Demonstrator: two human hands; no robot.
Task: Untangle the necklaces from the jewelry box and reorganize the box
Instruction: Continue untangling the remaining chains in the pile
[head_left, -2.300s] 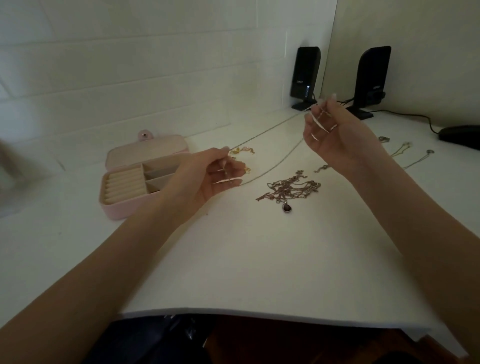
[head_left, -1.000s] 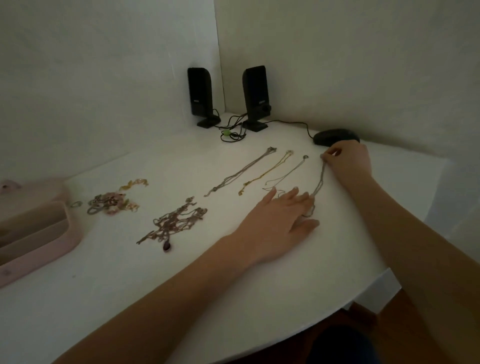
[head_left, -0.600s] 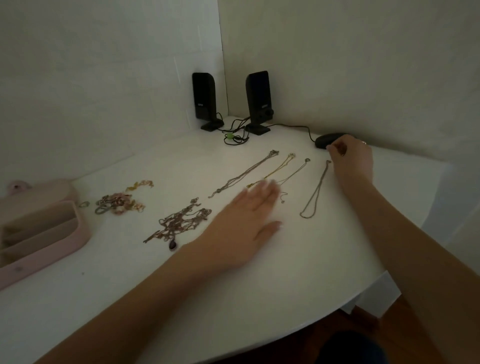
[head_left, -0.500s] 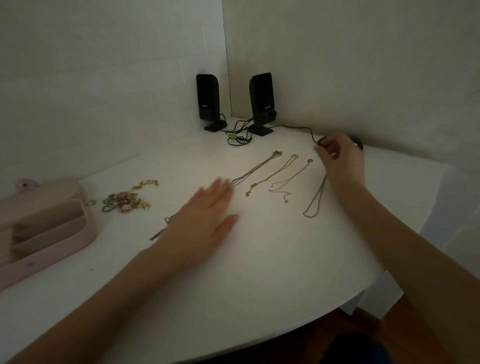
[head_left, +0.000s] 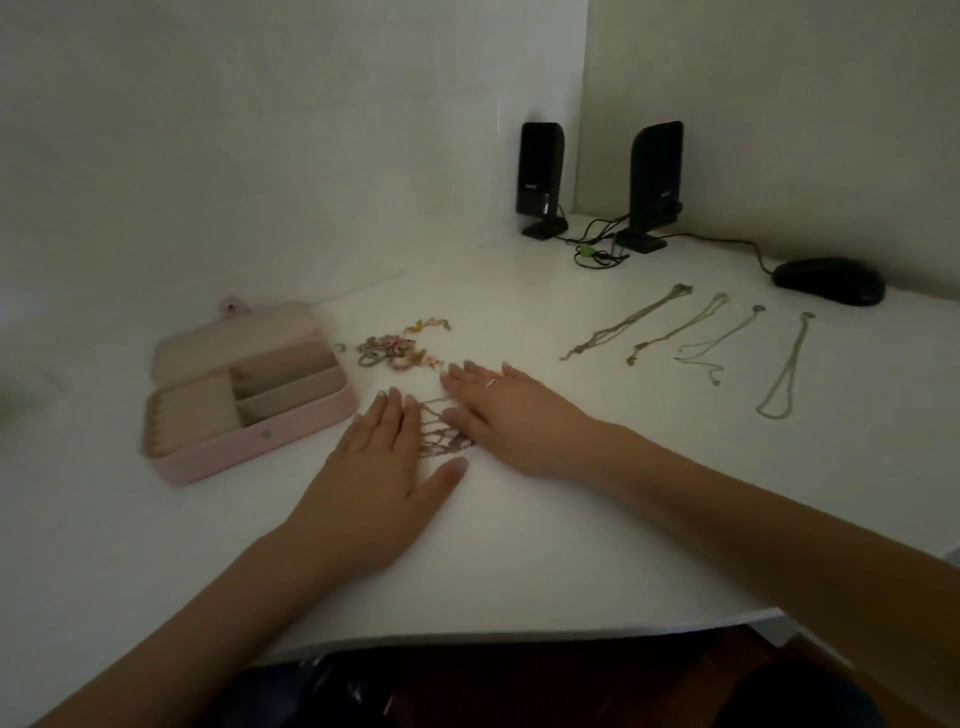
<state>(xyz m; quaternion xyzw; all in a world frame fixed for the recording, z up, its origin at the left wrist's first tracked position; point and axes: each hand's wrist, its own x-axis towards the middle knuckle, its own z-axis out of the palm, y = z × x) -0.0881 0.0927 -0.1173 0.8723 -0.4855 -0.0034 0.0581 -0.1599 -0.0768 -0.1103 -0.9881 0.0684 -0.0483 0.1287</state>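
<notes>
1. Your left hand (head_left: 382, 475) lies flat on the white table (head_left: 519, 545) with fingers straight and relaxed, grasping nothing; its fingertips touch the left edge of the tangled clump of thin dark chains (head_left: 441, 431)
2. Your right hand (head_left: 511, 415), a ring on one finger, lies flat and relaxed too, covering the right side of that clump, so the tangle sits between both hands
3. The open pink rectangular jewelry box (head_left: 249, 400) with beige compartments sits just left of the clump, its lid laid back
4. A small heap of gold and pink trinkets (head_left: 397, 351) lies just behind the clump, near the box's far right corner
5. Four straightened thin chain necklaces (head_left: 691, 332) lie side by side, well to the right of the box
6. Two black upright speakers (head_left: 597, 182) and a black computer mouse (head_left: 828, 280) stand far behind the box, to its right
</notes>
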